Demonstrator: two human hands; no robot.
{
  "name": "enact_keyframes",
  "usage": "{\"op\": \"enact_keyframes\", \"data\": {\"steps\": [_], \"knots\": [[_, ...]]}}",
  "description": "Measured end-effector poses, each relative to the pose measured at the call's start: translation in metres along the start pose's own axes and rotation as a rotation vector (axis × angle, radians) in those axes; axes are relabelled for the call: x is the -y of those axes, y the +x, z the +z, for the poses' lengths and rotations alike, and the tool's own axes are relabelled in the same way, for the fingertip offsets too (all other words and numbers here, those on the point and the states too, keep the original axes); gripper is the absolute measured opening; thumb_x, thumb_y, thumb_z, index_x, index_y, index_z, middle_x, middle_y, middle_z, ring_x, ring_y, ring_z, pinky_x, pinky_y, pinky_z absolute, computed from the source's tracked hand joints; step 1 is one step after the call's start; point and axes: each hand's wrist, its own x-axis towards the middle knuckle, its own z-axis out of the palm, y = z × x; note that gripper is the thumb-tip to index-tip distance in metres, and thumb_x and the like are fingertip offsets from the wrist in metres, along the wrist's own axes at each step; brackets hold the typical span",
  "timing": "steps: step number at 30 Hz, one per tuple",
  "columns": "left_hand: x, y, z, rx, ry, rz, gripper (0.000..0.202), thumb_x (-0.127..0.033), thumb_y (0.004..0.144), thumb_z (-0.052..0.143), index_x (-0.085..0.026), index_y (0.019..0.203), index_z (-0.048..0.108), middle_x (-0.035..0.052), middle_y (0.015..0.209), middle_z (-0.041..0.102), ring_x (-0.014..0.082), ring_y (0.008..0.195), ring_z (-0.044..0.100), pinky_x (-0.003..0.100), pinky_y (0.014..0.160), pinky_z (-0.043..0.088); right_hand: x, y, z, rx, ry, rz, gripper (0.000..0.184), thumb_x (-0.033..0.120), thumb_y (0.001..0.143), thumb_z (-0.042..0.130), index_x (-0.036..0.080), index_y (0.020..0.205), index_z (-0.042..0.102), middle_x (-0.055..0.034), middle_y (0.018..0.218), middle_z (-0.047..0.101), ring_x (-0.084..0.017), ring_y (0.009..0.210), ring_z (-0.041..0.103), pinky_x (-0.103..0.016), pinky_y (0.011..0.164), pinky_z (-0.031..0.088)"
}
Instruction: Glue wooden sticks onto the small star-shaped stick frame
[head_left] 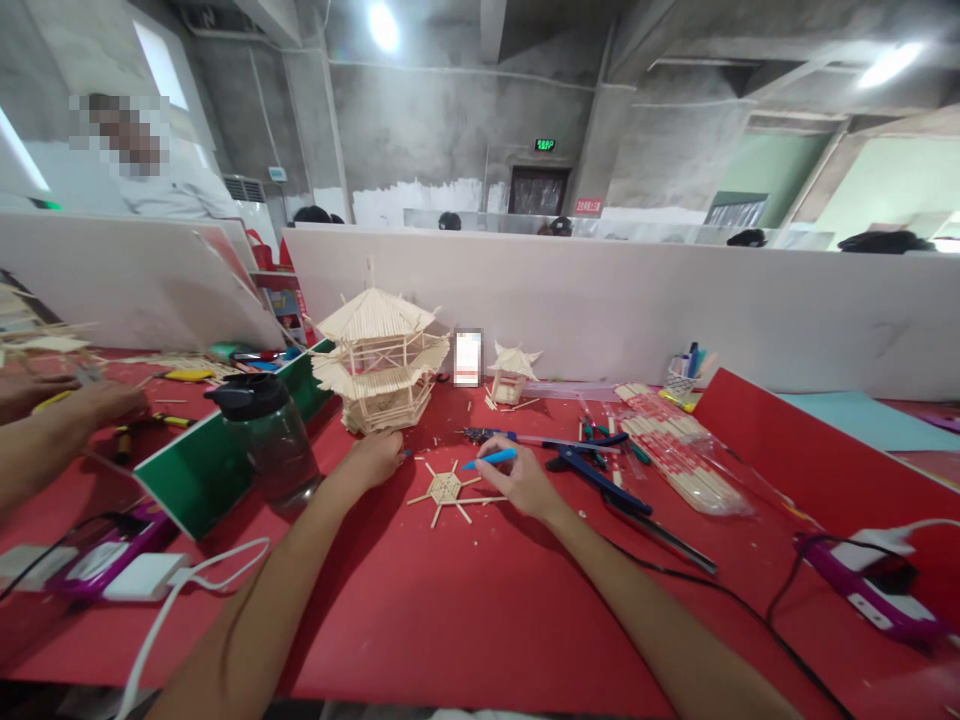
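Pinching a blue tool point(491, 459), my right grip point(521, 485) is sitting beside the stick star point(446, 490) lying on the tabletop point(450, 620). My left grip point(375, 458) is resting opposite, and I cannot tell its hold.

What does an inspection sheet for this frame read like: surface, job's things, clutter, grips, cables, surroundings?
surface: red tabletop, dotted with small wood scraps.
job's things: flat star-shaped piece of wooden sticks lying between the hands; thin blue tool just above it.
clutter: tall two-tier wooden-stick pagoda model, small wooden-stick pavilion, dark clear water bottle, blue-handled cutters, clear pack of wooden sticks.
grips: left hand curled on the table beside the star, grip unclear; right hand pinches the blue tool.
cables: black cable crossing the right side; white cable at left.
surroundings: white partition behind; co-worker's hand far left.
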Motion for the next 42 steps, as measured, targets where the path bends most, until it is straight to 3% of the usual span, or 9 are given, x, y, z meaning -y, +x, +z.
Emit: {"op": "enact_keyframes", "data": {"steps": [7,11,15,23,34,42], "knots": [[-0.003,0.006,0.003,-0.077,-0.157,0.161,0.016,-0.025,0.093,0.048,-0.017,0.099,0.060,0.0109,0.099,0.067,0.0247,0.092,0.061,0.033,0.080,0.044,0.002,0.001,-0.003,-0.033,0.077,0.020,0.020,0.037,0.085,0.059,0.020,0.092,0.066,-0.0035,0.084,0.068,-0.018,0.076,0.063,-0.027,0.070,0.048],[-0.015,0.002,-0.007,-0.205,-0.384,0.379,0.018,-0.027,0.095,0.046,-0.020,0.106,0.059,0.0067,0.106,0.065,0.0198,0.098,0.058,0.031,0.088,0.043,0.005,0.002,-0.004,-0.052,0.129,0.075,0.024,0.039,0.084,0.058,0.019,0.094,0.067,-0.0044,0.081,0.069,-0.018,0.070,0.063,-0.028,0.065,0.049],[-0.025,-0.006,-0.013,-0.225,-0.476,0.527,0.024,-0.031,0.099,0.040,-0.019,0.105,0.059,0.0069,0.105,0.063,0.0184,0.097,0.058,0.030,0.088,0.044,0.005,0.002,-0.004,-0.096,0.155,0.090,0.023,0.039,0.083,0.059,0.019,0.091,0.065,-0.0039,0.077,0.068,-0.018,0.065,0.063,-0.027,0.060,0.050],[-0.029,-0.004,-0.003,-0.163,-0.491,0.500,0.019,-0.029,0.096,0.040,-0.020,0.100,0.056,0.0033,0.097,0.064,0.0172,0.085,0.058,0.029,0.078,0.045,0.001,0.002,-0.004,-0.105,0.178,0.044,0.022,0.040,0.084,0.061,0.020,0.092,0.066,-0.0031,0.082,0.068,-0.018,0.070,0.066,-0.026,0.060,0.050],[-0.033,-0.007,-0.006,-0.155,-0.488,0.498,0.019,-0.030,0.098,0.041,-0.021,0.101,0.057,0.0023,0.096,0.065,0.0161,0.085,0.059,0.026,0.077,0.044,0.001,0.002,-0.004,-0.089,0.102,0.013,0.021,0.036,0.085,0.060,0.019,0.092,0.069,-0.0031,0.083,0.069,-0.017,0.071,0.063,-0.028,0.066,0.049],[-0.040,-0.013,-0.012,-0.143,-0.551,0.522,0.023,-0.035,0.096,0.048,-0.021,0.103,0.064,0.0032,0.099,0.070,0.0169,0.089,0.062,0.025,0.080,0.045,-0.003,-0.001,0.000,0.051,-0.002,-0.040,0.016,0.031,0.086,0.061,0.019,0.095,0.069,-0.0036,0.090,0.072,-0.018,0.078,0.065,-0.028,0.073,0.049]]}}
